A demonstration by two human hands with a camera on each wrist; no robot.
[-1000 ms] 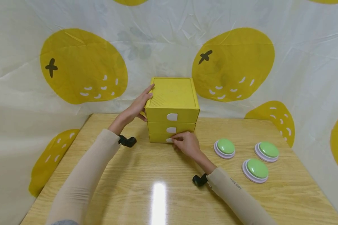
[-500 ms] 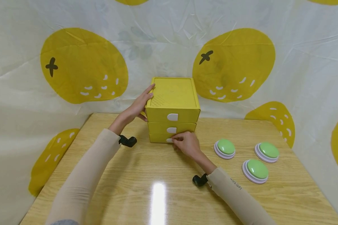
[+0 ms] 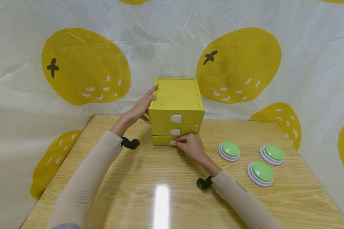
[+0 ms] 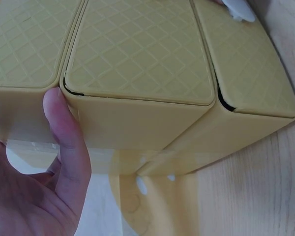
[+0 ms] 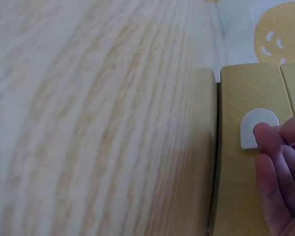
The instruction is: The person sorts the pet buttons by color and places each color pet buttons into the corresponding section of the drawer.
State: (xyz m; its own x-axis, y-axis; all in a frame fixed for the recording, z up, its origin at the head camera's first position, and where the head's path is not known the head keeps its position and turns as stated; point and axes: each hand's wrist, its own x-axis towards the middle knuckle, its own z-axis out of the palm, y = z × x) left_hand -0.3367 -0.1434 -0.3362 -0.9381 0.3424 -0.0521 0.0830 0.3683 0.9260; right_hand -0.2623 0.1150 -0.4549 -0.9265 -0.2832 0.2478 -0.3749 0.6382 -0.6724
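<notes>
Facing the person (image 3: 83, 178), the bottom drawer-front (image 3: 162, 140) runs sideways.

Upright yellow three-drawer cabinet (image 3: 179, 95)

Pale cloth backdrop (image 3: 166, 22), large yellow fruit prints (image 3: 86, 70), wood-grain table (image 3: 134, 190), bright glare streak (image 3: 161, 206)

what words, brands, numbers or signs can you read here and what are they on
Right sleeve: a short line of dark lettering, too small and blurred to read.
Yellow drawer unit, white handles and green buttons: no text I can make out.
Backdrop: dark crosses, which look like part of the fruit drawings, not writing.
</notes>
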